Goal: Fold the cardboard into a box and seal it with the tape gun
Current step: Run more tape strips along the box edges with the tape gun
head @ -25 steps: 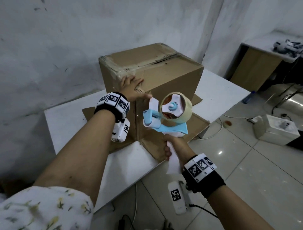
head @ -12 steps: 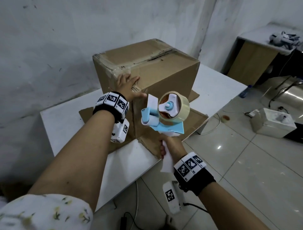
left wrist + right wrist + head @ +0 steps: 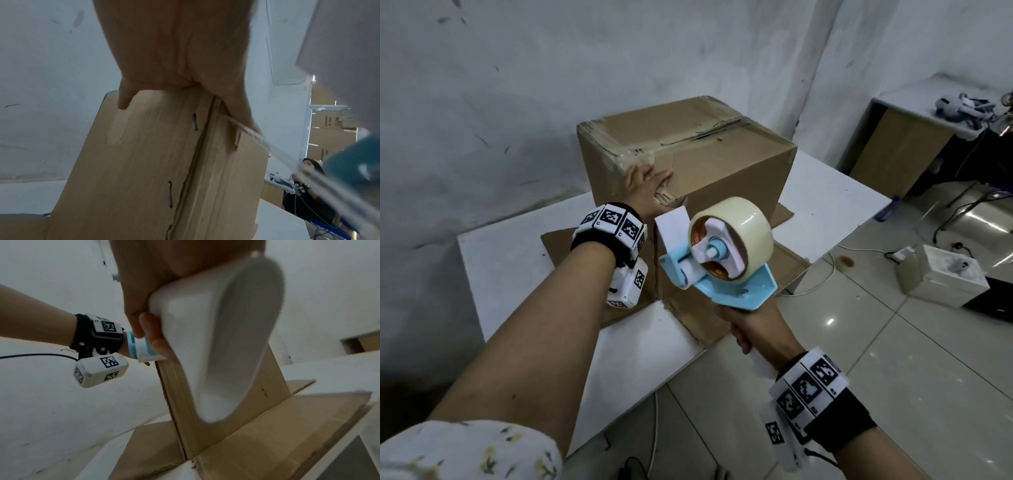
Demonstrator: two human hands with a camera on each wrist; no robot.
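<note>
A brown cardboard box [image 3: 688, 154] stands on the white table [image 3: 517, 267] with its top flaps closed and its bottom flaps [image 3: 787, 267] splayed flat. My left hand [image 3: 645, 186] presses flat on the box's near upper corner. In the left wrist view the thumb holds down the end of a clear tape strand [image 3: 287, 162] that runs off toward the tape gun. My right hand [image 3: 750, 329] grips the white handle [image 3: 216, 337] of the blue tape gun [image 3: 722, 253], which hangs in front of the box's near vertical edge. Its tape roll [image 3: 732, 236] faces me.
The table's front corner lies under my right hand, with tiled floor beyond. A white device [image 3: 945, 277] and cables sit on the floor at right. A desk [image 3: 893, 144] stands at the back right. A grey wall is close behind the box.
The tape gun has tilted so the roll's broad side now shows, and it sits slightly lower. My left hand stays pressed on the box corner.
</note>
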